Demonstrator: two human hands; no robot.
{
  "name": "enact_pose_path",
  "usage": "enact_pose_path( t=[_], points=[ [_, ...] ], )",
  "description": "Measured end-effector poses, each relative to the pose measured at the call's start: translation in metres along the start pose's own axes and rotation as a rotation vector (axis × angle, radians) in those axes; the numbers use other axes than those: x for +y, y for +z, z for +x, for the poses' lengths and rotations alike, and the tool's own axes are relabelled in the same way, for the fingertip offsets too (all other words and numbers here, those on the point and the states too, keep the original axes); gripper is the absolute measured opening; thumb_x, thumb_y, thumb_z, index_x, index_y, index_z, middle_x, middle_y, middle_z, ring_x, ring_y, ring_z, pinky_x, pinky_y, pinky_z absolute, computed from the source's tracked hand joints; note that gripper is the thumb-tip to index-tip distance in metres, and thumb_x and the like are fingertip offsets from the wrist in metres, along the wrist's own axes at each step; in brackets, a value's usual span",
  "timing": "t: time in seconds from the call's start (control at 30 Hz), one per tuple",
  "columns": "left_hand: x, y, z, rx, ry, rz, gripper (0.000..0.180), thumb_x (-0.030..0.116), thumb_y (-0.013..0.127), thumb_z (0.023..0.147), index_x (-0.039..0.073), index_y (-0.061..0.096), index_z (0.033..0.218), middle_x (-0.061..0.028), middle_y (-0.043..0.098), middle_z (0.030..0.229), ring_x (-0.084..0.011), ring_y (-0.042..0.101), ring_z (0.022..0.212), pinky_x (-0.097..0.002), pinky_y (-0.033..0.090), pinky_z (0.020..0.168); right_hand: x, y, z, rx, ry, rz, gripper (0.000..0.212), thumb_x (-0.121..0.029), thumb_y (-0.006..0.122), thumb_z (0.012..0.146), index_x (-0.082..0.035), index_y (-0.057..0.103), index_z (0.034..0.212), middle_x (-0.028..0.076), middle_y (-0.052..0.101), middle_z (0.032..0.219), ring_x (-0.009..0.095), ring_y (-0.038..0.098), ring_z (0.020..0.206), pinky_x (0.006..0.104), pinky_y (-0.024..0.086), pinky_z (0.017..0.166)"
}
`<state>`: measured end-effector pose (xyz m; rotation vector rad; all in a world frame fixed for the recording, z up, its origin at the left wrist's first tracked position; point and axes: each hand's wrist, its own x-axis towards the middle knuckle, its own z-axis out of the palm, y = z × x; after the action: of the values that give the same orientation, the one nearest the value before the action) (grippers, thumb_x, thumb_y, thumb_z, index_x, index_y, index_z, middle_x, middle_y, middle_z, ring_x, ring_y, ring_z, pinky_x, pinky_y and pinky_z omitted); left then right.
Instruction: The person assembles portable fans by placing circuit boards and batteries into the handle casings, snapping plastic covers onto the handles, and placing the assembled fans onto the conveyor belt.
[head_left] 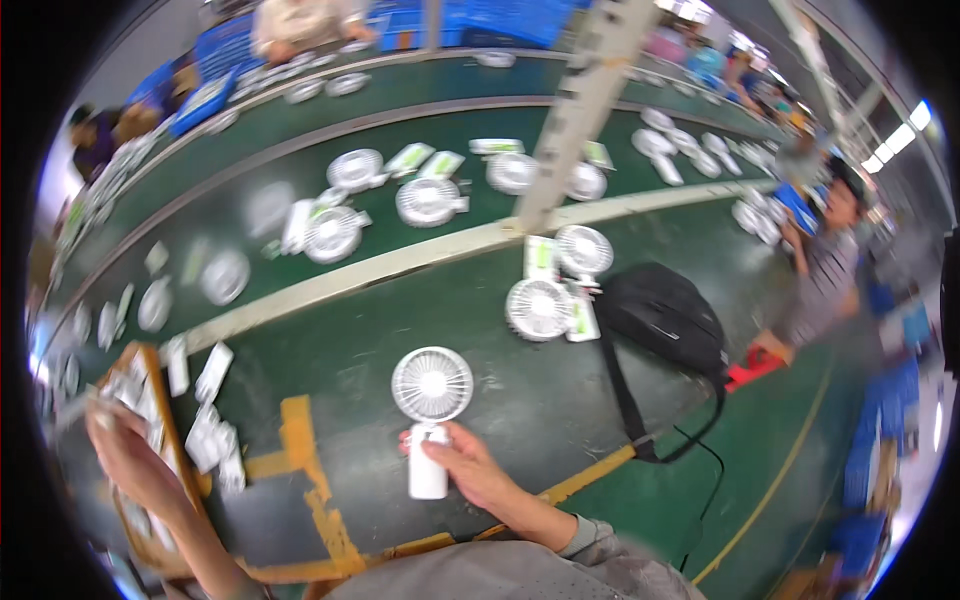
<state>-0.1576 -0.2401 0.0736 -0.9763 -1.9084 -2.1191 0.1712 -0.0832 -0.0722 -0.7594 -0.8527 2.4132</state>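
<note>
My right hand (470,465) is closed round the white handle of a small handheld fan (432,385). The fan stands out over the grey-green worktable (360,330), its round grille facing up. At far left my left hand (135,460) is above a brown-edged box (178,440) of white parts. Its fingers look pinched together around something pale, which motion blur keeps me from making out. Between the hands lies a loose pile of white plastic parts (215,440). Farther off on the table sit several white fans (538,308) with white-and-green pieces beside them.
A black backpack (660,315) lies at right, its strap hanging toward the edge. A pale metal post (570,120) rises from the rail. Beyond, a green conveyor (390,245) carries several fans. A co-worker (825,255) at right has a hand near a red object (752,370).
</note>
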Motion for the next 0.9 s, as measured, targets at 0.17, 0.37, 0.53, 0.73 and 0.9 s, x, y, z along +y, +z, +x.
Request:
enact_pose_path(
  t=[0.17, 0.37, 0.53, 0.73, 0.9],
  points=[
    [-0.021, 0.121, -0.12, -0.671, -0.566, 0.101, 0.017, 0.014, 0.048, 0.092, 0.003, 0.052, 0.103, -0.0068, 0.061, 0.083, -0.0095, 0.056, 0.06, -0.019, 0.043, 0.053, -0.009, 0.002, 0.0, -0.043, -0.048, -0.015, 0.033, -0.014, 0.053, 0.091, -0.003, 0.045, 0.121, 0.006, 0.057, 0.114, 0.012, 0.054, 0.102, 0.028, 0.042, 0.09],
    [-0.021, 0.151, -0.174, -1.059, -0.844, -0.239, 0.029, 0.015, 0.059, 0.087, -0.004, 0.053, 0.108, -0.0061, 0.063, 0.09, -0.0122, 0.06, 0.078, -0.0256, 0.049, 0.07, -0.021, 0.008, 0.017, -0.07, -0.093, -0.05, 0.035, -0.016, 0.053, 0.091, -0.003, 0.044, 0.123, 0.005, 0.056, 0.117, 0.01, 0.053, 0.103, 0.0256, 0.042, 0.09],
    [-0.015, 0.172, -0.135, -0.919, -1.071, -0.441, 0.025, 0.015, 0.057, 0.085, -0.001, 0.056, 0.105, -0.0085, 0.063, 0.082, -0.0141, 0.061, 0.068, -0.0262, 0.05, 0.062, -0.058, 0.005, 0.045, -0.175, -0.15, -0.432, 0.033, -0.018, 0.052, 0.092, -0.003, 0.045, 0.12, 0.006, 0.055, 0.114, 0.012, 0.052, 0.104, 0.0288, 0.043, 0.09],
    [-0.045, 0.166, -0.021, -0.648, -0.569, -0.008, 0.026, 0.013, 0.054, 0.084, -0.002, 0.054, 0.106, -0.0065, 0.061, 0.076, -0.0107, 0.058, 0.061, -0.0244, 0.048, 0.054, -0.124, -0.016, 0.117, 0.183, -0.638, -1.428, 0.059, -0.031, 0.069, 0.078, 0.001, 0.045, 0.122, 0.022, 0.054, 0.115, 0.032, 0.054, 0.107, 0.0387, 0.045, 0.089],
    [-0.094, 0.168, 0.077, -0.379, 0.148, 0.7, 0.037, 0.02, 0.056, 0.079, 0.0, 0.053, 0.11, -0.0231, 0.061, 0.086, -0.0406, 0.059, 0.079, -0.0439, 0.047, 0.07, -0.152, -0.009, 0.179, 0.14, -0.744, -1.611, 0.058, -0.029, 0.066, 0.078, 0.004, 0.043, 0.12, 0.024, 0.05, 0.118, 0.037, 0.049, 0.111, 0.0402, 0.04, 0.094]
  ],
)
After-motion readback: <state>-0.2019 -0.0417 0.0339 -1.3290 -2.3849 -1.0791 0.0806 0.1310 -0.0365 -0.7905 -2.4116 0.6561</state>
